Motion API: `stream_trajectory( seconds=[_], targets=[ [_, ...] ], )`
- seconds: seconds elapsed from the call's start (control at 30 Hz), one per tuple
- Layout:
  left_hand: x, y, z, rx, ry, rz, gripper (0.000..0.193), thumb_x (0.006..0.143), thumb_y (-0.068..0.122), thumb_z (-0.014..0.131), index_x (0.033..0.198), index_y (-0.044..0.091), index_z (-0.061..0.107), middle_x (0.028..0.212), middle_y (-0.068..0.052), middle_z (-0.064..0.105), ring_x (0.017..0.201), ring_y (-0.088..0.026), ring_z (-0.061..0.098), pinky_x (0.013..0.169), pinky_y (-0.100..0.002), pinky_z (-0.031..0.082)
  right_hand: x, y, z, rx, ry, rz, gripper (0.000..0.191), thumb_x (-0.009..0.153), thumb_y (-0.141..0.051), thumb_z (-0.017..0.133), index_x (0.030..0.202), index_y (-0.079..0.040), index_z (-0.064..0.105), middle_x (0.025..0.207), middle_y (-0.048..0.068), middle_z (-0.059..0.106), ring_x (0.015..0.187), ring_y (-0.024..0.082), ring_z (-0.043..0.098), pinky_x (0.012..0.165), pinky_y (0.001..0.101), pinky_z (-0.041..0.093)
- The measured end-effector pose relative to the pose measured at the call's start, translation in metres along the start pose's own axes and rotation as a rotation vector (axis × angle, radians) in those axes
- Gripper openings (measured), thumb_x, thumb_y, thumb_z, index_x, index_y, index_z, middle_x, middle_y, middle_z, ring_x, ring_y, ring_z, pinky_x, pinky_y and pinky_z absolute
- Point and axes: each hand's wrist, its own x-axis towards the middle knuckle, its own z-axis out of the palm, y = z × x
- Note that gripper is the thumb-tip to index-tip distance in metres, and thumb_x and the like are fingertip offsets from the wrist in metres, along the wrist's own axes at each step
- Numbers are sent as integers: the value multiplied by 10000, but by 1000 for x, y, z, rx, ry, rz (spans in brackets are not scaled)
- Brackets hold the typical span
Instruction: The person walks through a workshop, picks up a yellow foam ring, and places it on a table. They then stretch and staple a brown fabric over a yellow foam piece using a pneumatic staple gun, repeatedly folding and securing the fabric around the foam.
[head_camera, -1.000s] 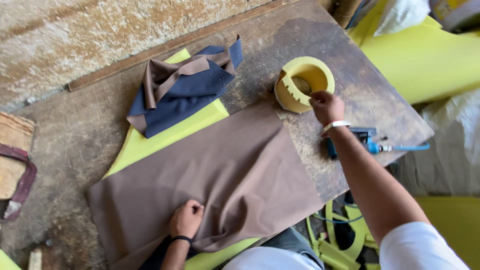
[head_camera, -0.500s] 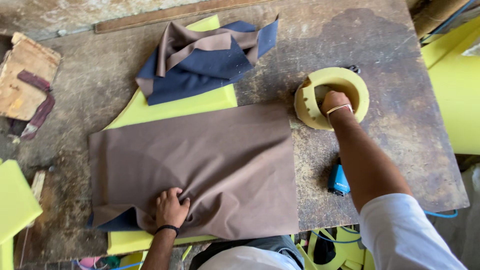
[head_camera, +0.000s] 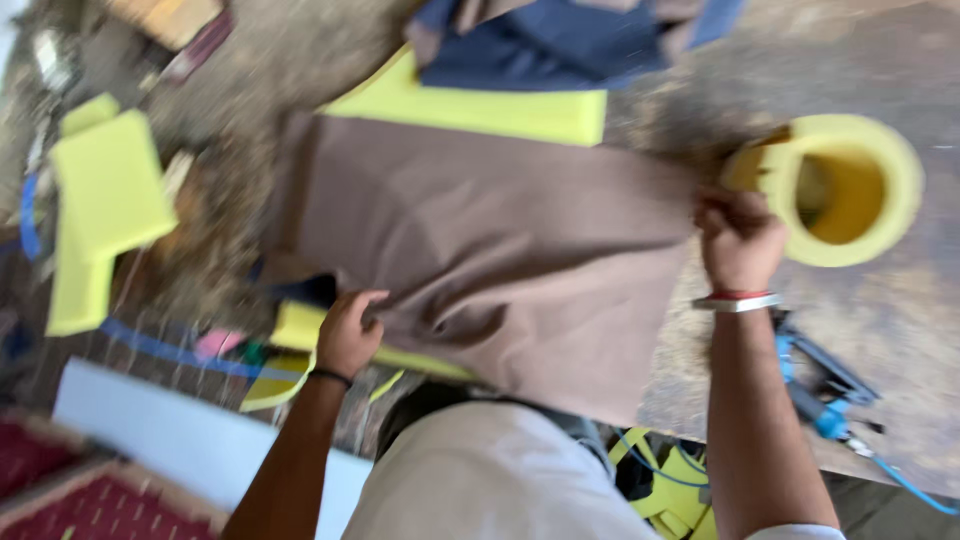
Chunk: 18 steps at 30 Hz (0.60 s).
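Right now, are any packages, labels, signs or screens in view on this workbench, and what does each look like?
None can be made out; the frame is motion-blurred.
In view instead: brown fabric gripped by the left hand and the right hand.
Yellow foam ring at the right of the workbench.
Yellow foam sheet under the fabric.

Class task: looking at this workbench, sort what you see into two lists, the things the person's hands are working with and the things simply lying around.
In hand:
brown fabric, gripped by left hand and right hand
yellow foam sheet beneath it

Lying about:
yellow foam ring
navy cloth pile
blue tool
yellow foam offcuts
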Motion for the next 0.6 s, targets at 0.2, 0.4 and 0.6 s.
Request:
stream_trajectory(
  seconds=[0.2, 0.4, 0.6],
  targets=[
    [-23, -72, -43, 512, -265, 118, 817, 623, 24, 741, 1407, 134, 539, 1390, -156, 550, 1391, -389, 436, 1136, -586, 322, -126, -43, 220, 183, -693, 283, 202, 893, 5, 650, 1049, 8, 778, 876, 86, 778, 724, 133, 721, 662, 283, 595],
    [-13, -116, -57, 318, -401, 115, 809, 799, 147, 803, 1533, 310, 505, 1450, -152, 473, 1356, -373, 425, 1130, -547, 351, -204, -65, 334, -171, -703, 278, 175, 887, -135, 742, 1037, -51, 773, 863, 75, 788, 733, 147, 756, 705, 302, 602],
    [35, -143, -60, 240, -234, 566, 91, 829, 102, 761, 864, 186, 768, 1333, -77, 690, 1372, -321, 508, 1123, -515, 392, -209, -71, 393, -378, -655, 237, 202, 854, -109, 707, 1037, -107, 794, 935, 70, 809, 835, 170, 768, 781, 312, 603]
  ],
)
